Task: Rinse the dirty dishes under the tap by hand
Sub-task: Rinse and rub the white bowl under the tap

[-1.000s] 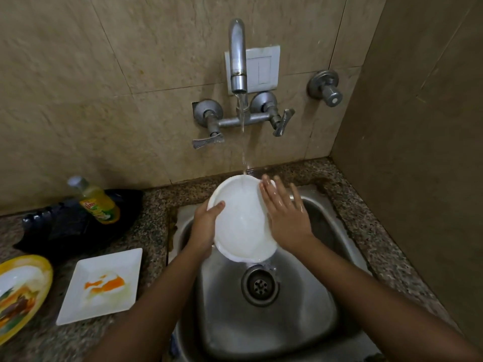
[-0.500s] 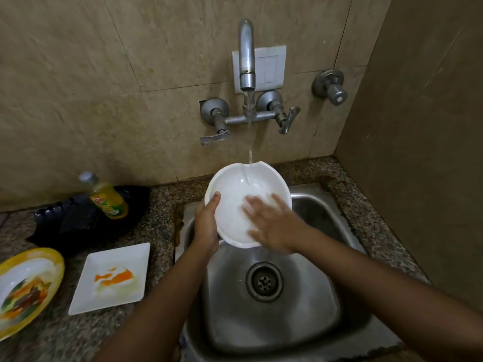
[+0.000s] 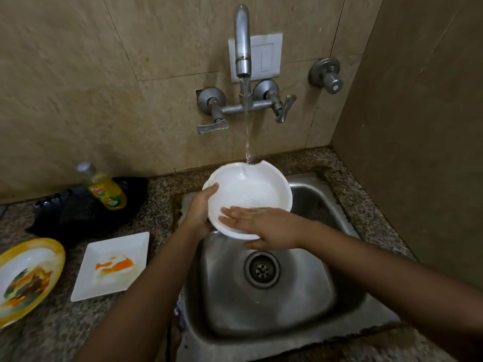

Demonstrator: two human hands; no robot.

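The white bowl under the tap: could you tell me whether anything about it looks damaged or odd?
Yes. The white bowl has a chipped notch in its far rim, just right of where the water stream lands. The left hand grips the opposite edge, clear of it.

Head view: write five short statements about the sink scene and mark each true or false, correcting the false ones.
1. Water from the tap lands on the white bowl. True.
2. The left hand holds the bowl's rim. True.
3. The right hand is turning a tap handle. False: it lies flat on the bowl.
4. The square plate on the counter is clean. False: it has orange residue.
5. The soap bottle stands inside the sink. False: it rests on the counter, left of the sink.
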